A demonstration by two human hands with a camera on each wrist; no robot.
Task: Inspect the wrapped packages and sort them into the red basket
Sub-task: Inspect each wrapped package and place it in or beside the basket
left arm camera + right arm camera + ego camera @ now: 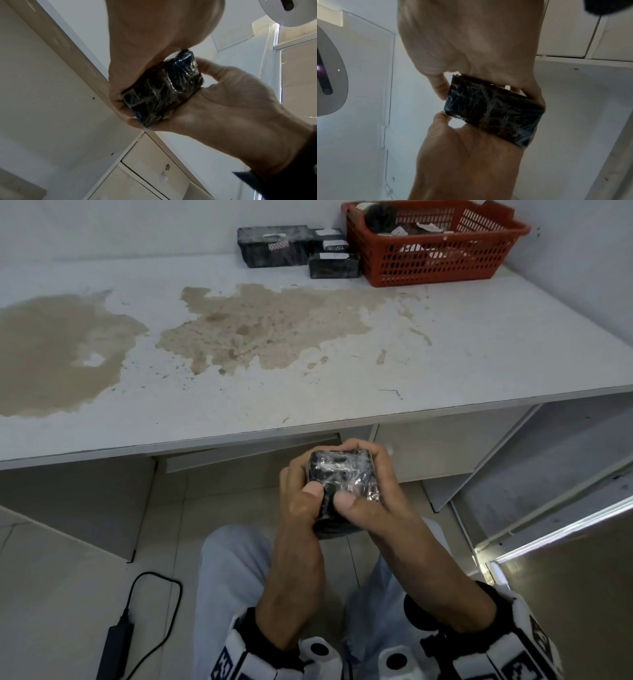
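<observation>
A small black package (342, 474) wrapped in crinkled clear film is held in front of my lap, below the table's front edge. My left hand (301, 491) grips its left side, thumb on top. My right hand (376, 491) grips the right side, thumb pressed on the near face and fingers curled over the far edge. In the left wrist view the package (163, 89) sits between both palms, and the right wrist view shows its underside (494, 113). The red basket (435, 244) stands at the table's back right with wrapped items in it. Three more black wrapped packages (274, 244) lie just left of the basket.
The white table (445, 354) carries large brown stains across its left and middle. A black power adapter with its cable (118, 642) lies on the floor at lower left. Drawers (154, 169) sit under the table, and a white shelf panel (513, 474) stands at the right.
</observation>
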